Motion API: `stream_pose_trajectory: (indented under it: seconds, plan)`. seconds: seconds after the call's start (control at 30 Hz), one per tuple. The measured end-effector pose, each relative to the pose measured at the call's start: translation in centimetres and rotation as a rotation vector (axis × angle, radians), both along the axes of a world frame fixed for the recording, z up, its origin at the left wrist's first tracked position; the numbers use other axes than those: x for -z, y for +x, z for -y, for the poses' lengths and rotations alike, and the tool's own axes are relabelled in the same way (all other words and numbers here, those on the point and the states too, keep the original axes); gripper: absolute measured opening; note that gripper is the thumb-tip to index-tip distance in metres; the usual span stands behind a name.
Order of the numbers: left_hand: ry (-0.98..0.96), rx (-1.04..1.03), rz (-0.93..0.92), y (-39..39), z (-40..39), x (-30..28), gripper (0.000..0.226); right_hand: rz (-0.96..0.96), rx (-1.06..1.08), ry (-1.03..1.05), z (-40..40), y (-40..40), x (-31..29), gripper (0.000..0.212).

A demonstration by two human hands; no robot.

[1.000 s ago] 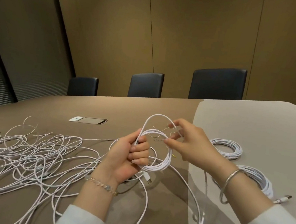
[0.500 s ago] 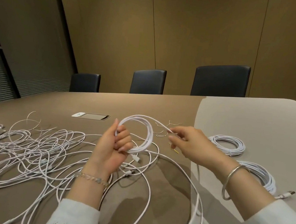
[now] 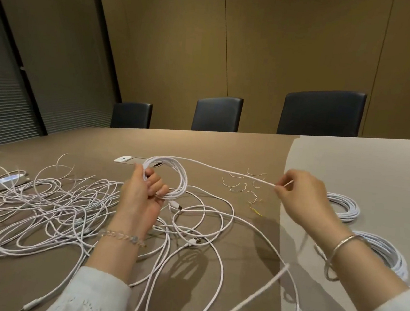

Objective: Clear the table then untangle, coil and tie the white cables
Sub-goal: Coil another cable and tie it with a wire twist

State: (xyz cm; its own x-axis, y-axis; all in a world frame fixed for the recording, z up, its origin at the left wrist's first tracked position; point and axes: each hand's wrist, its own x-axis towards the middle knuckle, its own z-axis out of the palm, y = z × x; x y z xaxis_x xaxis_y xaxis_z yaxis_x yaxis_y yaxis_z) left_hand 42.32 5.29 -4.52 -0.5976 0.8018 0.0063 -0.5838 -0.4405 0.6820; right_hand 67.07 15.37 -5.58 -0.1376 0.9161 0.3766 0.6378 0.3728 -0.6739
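**Two hands, one white cable stretched between them**

Several loops of a small coil (image 3: 171, 179) are gripped in the left hand (image 3: 141, 194), fingers curled round the strands, above the table (image 3: 225, 147). From the coil's top a straight run of the same cable (image 3: 222, 168) is drawn toward 3 o'clock and pinched by the right hand (image 3: 303, 198). A loose tangle of white cables (image 3: 42, 204) is spread at 9 o'clock of the left hand. Two finished coils (image 3: 345, 208) are seen at 3 and 4 o'clock, beside the right wrist. Thin wire ties (image 3: 243, 187) are scattered beneath the stretched run.
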Motion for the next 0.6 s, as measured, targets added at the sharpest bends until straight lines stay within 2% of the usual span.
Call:
stream_pose_trajectory:
  seconds: [0.07,0.3,0.4,0.6]
  plan:
    - [-0.018,0.019,-0.034,0.5,-0.3,-0.1,0.048,0.161,0.036,0.128,-0.6,1.2,-0.4,0.01]
    - [-0.035,0.042,-0.101,3.0,-2.0,1.4,0.048,0.662,-0.164,0.211,2.5,-0.4,-0.4,0.018]
    - [-0.071,0.037,-0.186,3.6,-2.2,2.1,0.046,0.707,-0.336,0.246,4.4,-2.0,-0.5,0.015]
    - [-0.187,0.098,-0.488,4.7,-1.8,2.9,0.045,0.573,-0.486,0.382,6.3,-2.9,-2.0,0.021]
